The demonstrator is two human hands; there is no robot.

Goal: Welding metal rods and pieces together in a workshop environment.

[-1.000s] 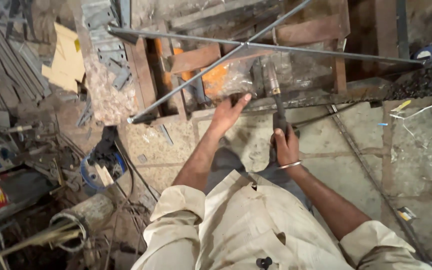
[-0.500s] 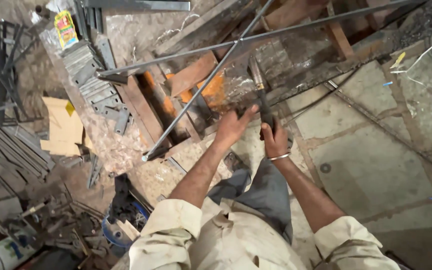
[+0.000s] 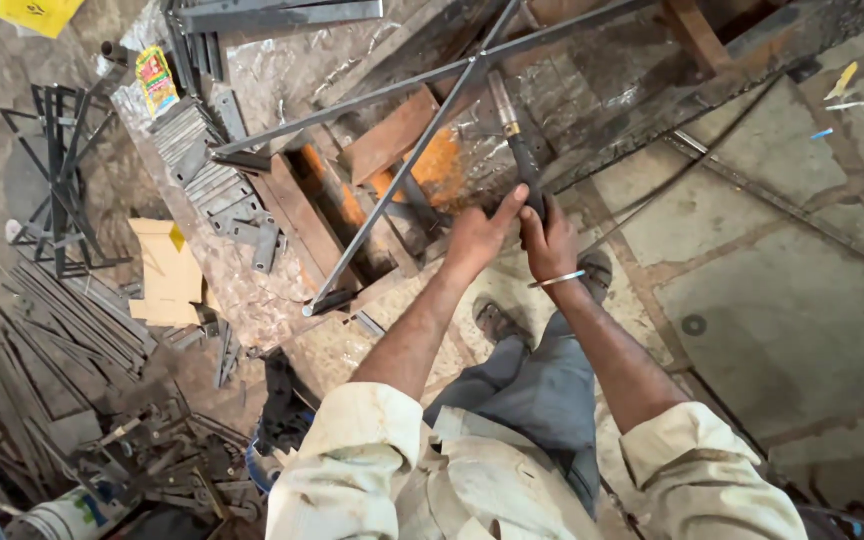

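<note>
Item: welding electrode holder, dark handle with a pale rod end. It lies angled over the metal frame work, tip near the crossing of the two thin steel bars.

Right hand: closed around the lower handle of the holder, a metal bangle on the wrist.

Left hand: touching the same handle just beside the right hand, fingers curled; whether it fully grips cannot be told.

Support: a low table of worn sheet and rusty steel sections, with orange-stained plates under the bars.

Surroundings: stack of short grey metal strips, cardboard piece, loose rods on the floor, sandalled feet below the hands.

Risks, as judged: both hands are bare and close to the tip, so a burn or a shock seems likely if either slides forward. The thin bars rest loosely and could shift under pressure, spoiling the joint position. Loose scrap near the feet could cause a trip.
</note>
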